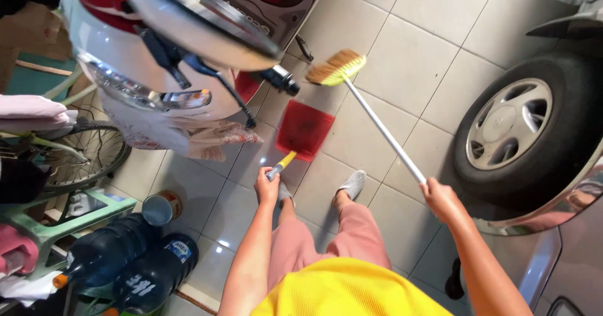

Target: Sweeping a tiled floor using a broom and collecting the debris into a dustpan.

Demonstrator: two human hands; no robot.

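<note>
Left hand (266, 187) grips the yellow handle of a red plastic dustpan (304, 131) resting on the tiled floor (402, 52) — right hand (440, 198) clasps the white pole of a straw-bristled broom (335, 68) just beyond.

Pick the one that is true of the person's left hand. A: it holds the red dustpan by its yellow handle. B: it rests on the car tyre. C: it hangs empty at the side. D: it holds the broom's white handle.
A: the left hand grips the yellow handle of the red dustpan, held low over the tiled floor, while the right hand holds the broom.
</note>
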